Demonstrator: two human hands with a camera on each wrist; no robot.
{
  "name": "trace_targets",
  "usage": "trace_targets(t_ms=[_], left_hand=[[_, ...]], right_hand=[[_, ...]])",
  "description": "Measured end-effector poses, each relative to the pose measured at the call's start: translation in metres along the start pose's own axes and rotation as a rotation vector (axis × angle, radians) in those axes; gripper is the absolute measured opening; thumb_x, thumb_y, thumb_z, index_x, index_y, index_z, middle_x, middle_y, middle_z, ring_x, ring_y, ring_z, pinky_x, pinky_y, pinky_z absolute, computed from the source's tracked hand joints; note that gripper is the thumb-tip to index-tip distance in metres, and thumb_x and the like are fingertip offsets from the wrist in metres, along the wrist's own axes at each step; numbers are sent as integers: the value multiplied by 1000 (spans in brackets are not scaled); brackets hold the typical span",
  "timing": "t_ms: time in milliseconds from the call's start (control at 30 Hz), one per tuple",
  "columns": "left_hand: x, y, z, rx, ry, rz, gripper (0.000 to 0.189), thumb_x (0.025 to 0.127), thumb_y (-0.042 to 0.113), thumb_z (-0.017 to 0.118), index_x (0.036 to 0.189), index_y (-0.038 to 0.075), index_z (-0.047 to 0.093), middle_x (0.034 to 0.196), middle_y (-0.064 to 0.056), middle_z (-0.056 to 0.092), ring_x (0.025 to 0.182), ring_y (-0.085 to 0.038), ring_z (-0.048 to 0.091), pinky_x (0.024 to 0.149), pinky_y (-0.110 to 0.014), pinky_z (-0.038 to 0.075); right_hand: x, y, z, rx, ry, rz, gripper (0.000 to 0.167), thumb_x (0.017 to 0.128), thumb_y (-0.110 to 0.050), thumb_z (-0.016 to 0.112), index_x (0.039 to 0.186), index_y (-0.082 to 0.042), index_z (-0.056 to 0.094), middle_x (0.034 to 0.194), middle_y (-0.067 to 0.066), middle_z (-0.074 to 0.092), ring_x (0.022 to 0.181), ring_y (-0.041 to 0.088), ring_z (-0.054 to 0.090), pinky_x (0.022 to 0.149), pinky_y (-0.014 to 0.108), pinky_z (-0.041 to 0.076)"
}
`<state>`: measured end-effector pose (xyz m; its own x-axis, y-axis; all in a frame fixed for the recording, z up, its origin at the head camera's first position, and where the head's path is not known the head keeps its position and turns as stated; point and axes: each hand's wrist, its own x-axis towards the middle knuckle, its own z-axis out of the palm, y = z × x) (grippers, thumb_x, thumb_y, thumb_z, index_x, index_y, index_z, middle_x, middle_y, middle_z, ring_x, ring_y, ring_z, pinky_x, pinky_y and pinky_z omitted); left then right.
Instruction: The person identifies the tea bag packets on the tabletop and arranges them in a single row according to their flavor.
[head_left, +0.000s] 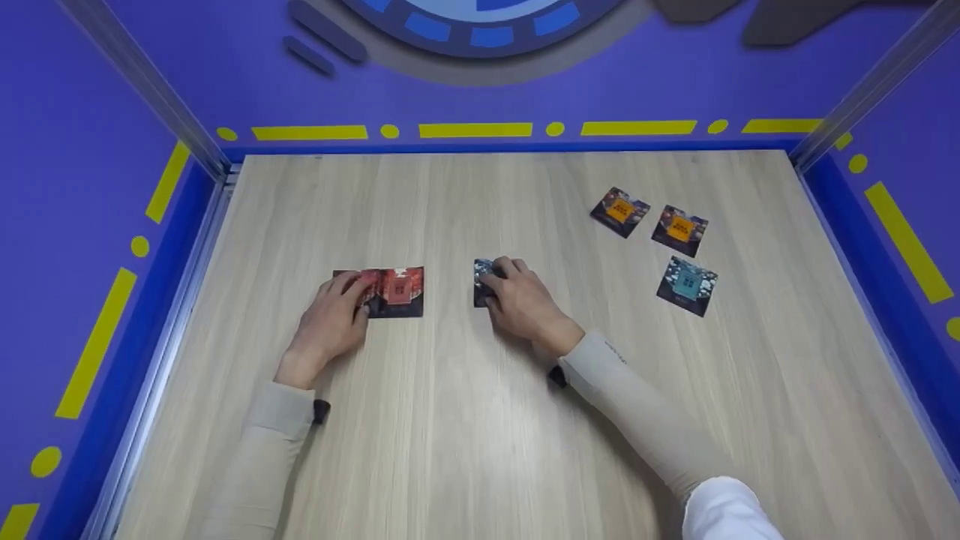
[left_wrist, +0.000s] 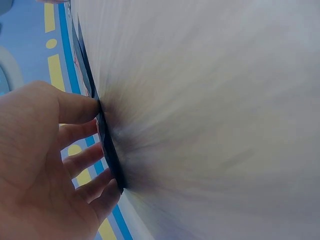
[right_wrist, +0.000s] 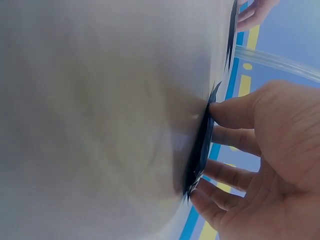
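Two square red packets lie edge to edge at left of the table's middle in the head view. My left hand [head_left: 330,322] rests over the left one, with its fingertips on top and the thumb at the near edge; the right red packet [head_left: 400,291] shows in full. In the left wrist view, that dark packet [left_wrist: 111,155] lies edge-on under the fingers. To the right, my right hand [head_left: 525,304] pinches a teal-and-black packet [head_left: 481,289], partly hidden by the fingers. The right wrist view shows this packet [right_wrist: 201,147] between thumb and fingers, close to the tabletop.
At the right lie two packets with orange centres, one [head_left: 619,211] farther left and another [head_left: 679,229] beside it. A teal packet [head_left: 687,285] is just nearer. Blue-purple panels [head_left: 487,105] with yellow marks border the wooden table [head_left: 465,420] at the back and sides.
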<state>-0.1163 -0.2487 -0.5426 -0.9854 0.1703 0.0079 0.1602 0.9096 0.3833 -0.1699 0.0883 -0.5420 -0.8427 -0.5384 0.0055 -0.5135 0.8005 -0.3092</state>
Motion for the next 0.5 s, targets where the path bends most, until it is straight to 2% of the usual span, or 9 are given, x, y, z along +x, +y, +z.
trace_targets(t_ms=[500], left_hand=[[1,0,0,-4,-10,-8,51,104,13,59,154,2,53,159,-24,47,151,-47,40,124,-61,37]], right_hand=[[14,-24,6,-30,-36,-1,42,106,-22,64,146,-10,65,150,22,53,135,41,55,112,52,53]])
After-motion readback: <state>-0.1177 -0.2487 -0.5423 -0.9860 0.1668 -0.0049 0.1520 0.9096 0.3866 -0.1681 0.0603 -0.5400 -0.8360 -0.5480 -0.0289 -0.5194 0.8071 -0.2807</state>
